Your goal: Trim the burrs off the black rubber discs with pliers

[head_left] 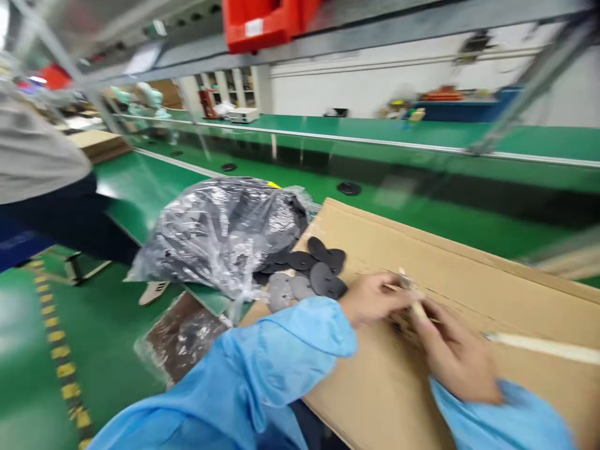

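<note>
Both hands meet over a sheet of brown cardboard (529,294) on the bench. My left hand (377,297) is closed, its fingertips pinching at a small pale piece that blur keeps me from naming. From the other side my right hand (457,350) closes on the same spot, thumb up against the fingers. Left of my left hand, several flat black discs (323,278) with small holes lie loosely heaped, some showing a greyer face. They spill from a clear plastic bag (220,231) full of dark pieces. A pale strip (548,348) rests on the cardboard right of my right hand.
Behind the cardboard runs a green work surface (422,200) with a black disc (349,188) on it. A red bin (267,25) sits on the overhead shelf. At left stands a person in a grey top (37,150). An open plastic-lined box (182,334) is below the bag.
</note>
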Tool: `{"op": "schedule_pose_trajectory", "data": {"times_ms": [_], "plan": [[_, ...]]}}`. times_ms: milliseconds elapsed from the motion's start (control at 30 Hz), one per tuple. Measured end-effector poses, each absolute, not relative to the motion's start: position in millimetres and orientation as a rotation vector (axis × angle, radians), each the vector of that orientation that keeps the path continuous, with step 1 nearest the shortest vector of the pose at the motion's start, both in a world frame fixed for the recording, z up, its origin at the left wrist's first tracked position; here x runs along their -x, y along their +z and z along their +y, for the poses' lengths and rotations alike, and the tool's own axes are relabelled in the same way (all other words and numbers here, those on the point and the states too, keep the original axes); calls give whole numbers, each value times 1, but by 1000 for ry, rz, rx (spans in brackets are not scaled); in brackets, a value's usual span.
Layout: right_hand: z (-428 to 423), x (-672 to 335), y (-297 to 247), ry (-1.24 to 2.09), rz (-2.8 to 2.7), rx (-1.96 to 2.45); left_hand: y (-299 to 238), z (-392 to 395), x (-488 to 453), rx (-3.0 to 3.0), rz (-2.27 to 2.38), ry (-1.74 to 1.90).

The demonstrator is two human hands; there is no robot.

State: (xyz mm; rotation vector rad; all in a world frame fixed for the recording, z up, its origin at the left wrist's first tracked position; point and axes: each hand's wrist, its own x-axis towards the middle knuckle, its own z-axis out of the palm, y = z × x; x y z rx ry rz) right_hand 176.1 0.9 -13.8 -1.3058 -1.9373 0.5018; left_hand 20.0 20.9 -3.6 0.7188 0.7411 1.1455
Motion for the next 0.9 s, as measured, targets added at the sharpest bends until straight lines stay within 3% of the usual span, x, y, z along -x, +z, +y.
{"op": "schedule_pose_trajectory", "data": {"times_ms": [367, 900], "plan": [[-10, -167, -2, 936, -1768, 1419, 2, 17, -14, -802, 984, 1084], [-7, -169, -6, 875, -1732, 1583, -2, 18, -13, -870, 897, 1070]]}}
